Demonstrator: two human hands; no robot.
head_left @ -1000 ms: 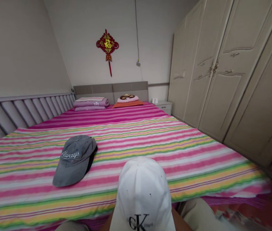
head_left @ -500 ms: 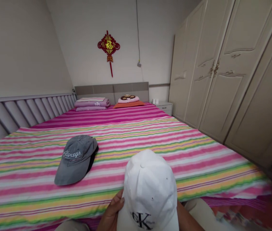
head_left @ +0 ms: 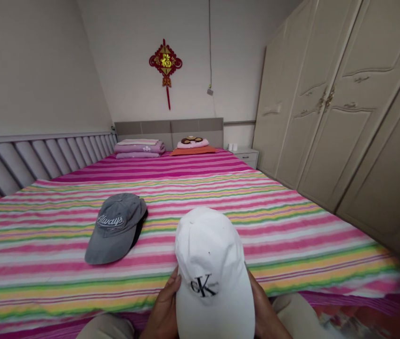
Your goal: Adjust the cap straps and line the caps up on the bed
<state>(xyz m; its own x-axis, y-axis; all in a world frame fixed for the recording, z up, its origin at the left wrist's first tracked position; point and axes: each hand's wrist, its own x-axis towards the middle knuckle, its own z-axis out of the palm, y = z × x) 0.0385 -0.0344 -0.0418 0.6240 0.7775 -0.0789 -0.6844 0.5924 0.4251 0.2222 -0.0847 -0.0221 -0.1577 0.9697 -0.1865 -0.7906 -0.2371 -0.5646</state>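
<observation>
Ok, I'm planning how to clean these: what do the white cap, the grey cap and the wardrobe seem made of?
White cap: matte fabric, perhaps cotton; soft dents and seams show.
Grey cap: matte fabric too, perhaps cotton, its tone slightly uneven.
Wardrobe: perhaps painted or laminated board, low sheen, judging by smooth moulded panels.

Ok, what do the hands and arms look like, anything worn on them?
The left hand is ungloved, thumb showing, with no ring or watch visible. The right hand is mostly hidden; no glove shows on it. No sleeves, cables or markings show on either arm. Below are beige trousers.
</observation>
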